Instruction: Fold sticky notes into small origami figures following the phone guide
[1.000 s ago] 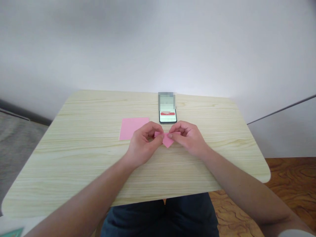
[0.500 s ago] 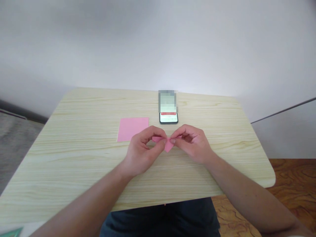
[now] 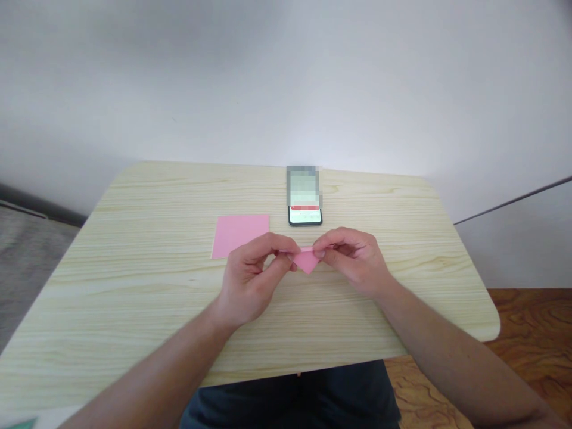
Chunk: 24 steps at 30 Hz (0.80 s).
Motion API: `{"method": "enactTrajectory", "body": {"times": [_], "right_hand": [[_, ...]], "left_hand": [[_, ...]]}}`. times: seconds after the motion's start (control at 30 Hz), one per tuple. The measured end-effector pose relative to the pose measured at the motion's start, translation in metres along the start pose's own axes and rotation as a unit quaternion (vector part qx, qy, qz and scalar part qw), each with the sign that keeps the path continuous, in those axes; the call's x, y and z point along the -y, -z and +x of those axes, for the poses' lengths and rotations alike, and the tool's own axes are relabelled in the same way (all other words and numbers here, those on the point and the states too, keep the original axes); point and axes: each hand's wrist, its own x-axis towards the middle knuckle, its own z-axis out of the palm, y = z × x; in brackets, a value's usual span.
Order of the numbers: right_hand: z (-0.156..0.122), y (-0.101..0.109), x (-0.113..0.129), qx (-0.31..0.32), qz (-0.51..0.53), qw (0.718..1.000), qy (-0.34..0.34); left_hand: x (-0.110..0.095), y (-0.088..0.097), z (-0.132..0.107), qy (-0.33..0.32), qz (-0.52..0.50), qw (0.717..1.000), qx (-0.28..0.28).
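Together, left hand [image 3: 250,280] and right hand [image 3: 356,262] pinch folded pink paper [image 3: 307,261] between them, probably to steady its upper edge; beyond their grip, a phone [image 3: 305,216] lies face-up, presumably for viewing.

Facing a pale wall [image 3: 286,83], brightening just above the tabletop [image 3: 129,286]. Seeing a dark line [image 3: 513,201] slanting across the wall at right. Noting light wood grain and rounded corners on the tabletop. Glimpsing brown floor [image 3: 536,333] at lower right, a grey surface [image 3: 36,256] at far left.
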Motion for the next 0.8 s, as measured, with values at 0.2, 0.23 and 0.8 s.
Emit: {"method": "enactTrajectory", "body": {"times": [0.2,0.23,0.8], "right_hand": [[-0.0013,0.0021,0.004,0.018,0.012,0.999,-0.04],[-0.0015,0.0017,0.0049,0.018,0.016,0.999,-0.049],[0.0036,0.0021,0.0072,0.005,0.047,0.994,-0.097]], "left_hand": [[0.0014,0.0007,-0.0027,-0.012,0.034,0.999,-0.001],[0.0015,0.0009,-0.0033,-0.017,0.046,0.999,-0.002],[0.0027,0.0041,-0.0055,-0.094,0.095,0.991,0.013]]}}
